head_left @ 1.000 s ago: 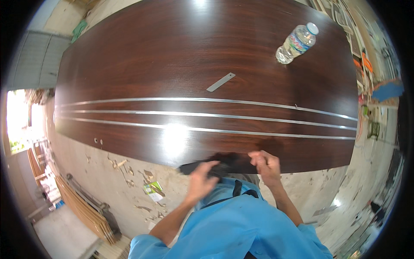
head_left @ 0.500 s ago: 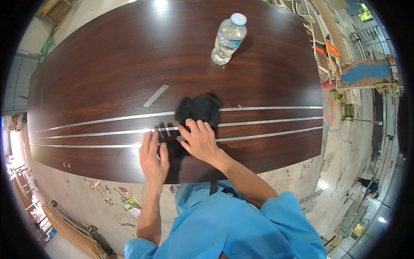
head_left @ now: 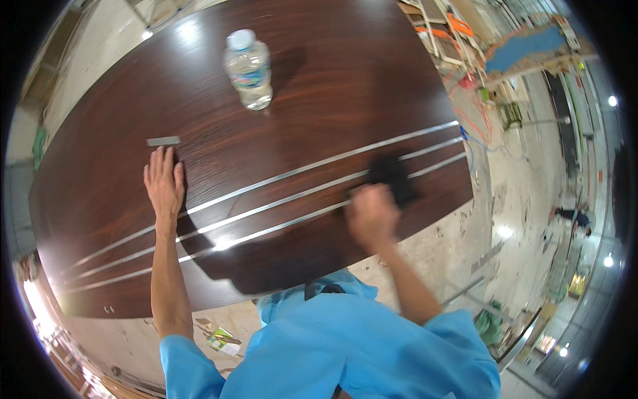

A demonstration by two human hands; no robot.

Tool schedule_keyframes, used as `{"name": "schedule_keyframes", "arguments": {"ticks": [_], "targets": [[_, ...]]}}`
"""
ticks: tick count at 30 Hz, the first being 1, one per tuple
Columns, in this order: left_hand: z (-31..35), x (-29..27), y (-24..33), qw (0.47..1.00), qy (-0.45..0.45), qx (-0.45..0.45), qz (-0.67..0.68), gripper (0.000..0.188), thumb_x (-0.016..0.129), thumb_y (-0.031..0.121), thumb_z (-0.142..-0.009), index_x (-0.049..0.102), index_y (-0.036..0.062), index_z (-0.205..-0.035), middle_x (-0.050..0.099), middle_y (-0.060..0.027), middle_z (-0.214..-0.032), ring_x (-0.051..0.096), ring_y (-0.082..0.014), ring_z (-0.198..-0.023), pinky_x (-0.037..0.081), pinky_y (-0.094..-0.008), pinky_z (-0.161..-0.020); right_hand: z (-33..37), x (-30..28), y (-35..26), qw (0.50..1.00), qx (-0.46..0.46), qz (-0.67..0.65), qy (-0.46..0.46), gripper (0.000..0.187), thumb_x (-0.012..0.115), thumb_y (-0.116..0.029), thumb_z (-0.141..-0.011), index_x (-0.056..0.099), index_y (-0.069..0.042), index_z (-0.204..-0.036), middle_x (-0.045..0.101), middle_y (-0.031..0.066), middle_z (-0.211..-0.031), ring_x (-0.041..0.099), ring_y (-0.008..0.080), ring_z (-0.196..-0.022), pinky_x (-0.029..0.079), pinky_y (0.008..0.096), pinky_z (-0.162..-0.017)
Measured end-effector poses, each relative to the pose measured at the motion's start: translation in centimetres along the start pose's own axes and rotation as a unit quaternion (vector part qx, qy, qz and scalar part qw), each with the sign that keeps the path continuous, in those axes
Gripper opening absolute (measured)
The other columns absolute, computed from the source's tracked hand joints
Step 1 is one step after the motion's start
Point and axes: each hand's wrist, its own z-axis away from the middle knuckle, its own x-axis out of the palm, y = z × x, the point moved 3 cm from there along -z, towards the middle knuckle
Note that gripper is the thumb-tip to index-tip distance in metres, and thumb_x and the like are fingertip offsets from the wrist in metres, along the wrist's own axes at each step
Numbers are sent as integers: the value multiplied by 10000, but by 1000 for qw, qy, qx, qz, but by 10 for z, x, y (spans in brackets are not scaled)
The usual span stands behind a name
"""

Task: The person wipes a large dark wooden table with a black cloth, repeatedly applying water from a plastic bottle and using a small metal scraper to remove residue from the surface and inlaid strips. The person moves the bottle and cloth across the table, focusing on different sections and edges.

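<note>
A black cloth is bunched on the dark brown wood-grain panel, over the three thin silvery strips inlaid along it. My right hand, smeared by motion, grips the near side of the cloth and presses it to the surface toward the right end. Flat on the panel at the left rests my left hand, open, fingers stretched forward. Its fingertips lie just short of a small flat grey piece, and nothing is held in it.
A clear bottle with a white cap stands upright at the far middle of the panel. Two small rings lie near its front left edge. Orange tools, hoses and timber sit beyond the right side. Scraps litter the floor.
My right hand has slid the cloth rightward along the strips. My left hand has moved away from the cloth, left and forward to the grey piece. The view has turned.
</note>
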Motion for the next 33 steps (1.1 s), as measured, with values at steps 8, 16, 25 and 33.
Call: {"name": "schedule_keyframes", "arguments": {"ticks": [8,16,25,33], "targets": [[-35,-12,160,889,-36,-26,456,1078,845,333,-897,194,-34,-1674,371,-275,-1674,369,-366,-1559,317,-477,-1255,19,-14,80,997,41,47,39,142,670,-254,-967,683,-143,-1056,644,85,-1066,646,337,-998,581,494,-772],[-95,-11,226,843,53,-109,524,1126,897,400,-851,232,-49,-1640,366,-279,-1643,348,-391,-1548,289,-524,-1249,-57,-35,197,951,241,9,194,239,668,-294,-970,665,-102,-1112,642,151,-1076,682,385,-945,559,520,-811],[-159,-9,227,843,80,-125,517,672,866,245,-905,538,2,-1439,635,-108,-1315,607,-214,-1193,460,-386,-1079,-102,57,-102,912,-244,-317,95,138,652,-212,-870,680,-80,-903,627,144,-941,655,295,-806,564,411,-651],[-117,-15,206,870,35,-67,487,501,834,197,-904,610,8,-1310,672,-72,-1177,644,-192,-1073,503,-372,-998,-111,-44,332,934,298,30,197,244,712,-233,-947,643,-93,-1135,620,150,-1165,687,398,-1022,581,528,-809]]}}
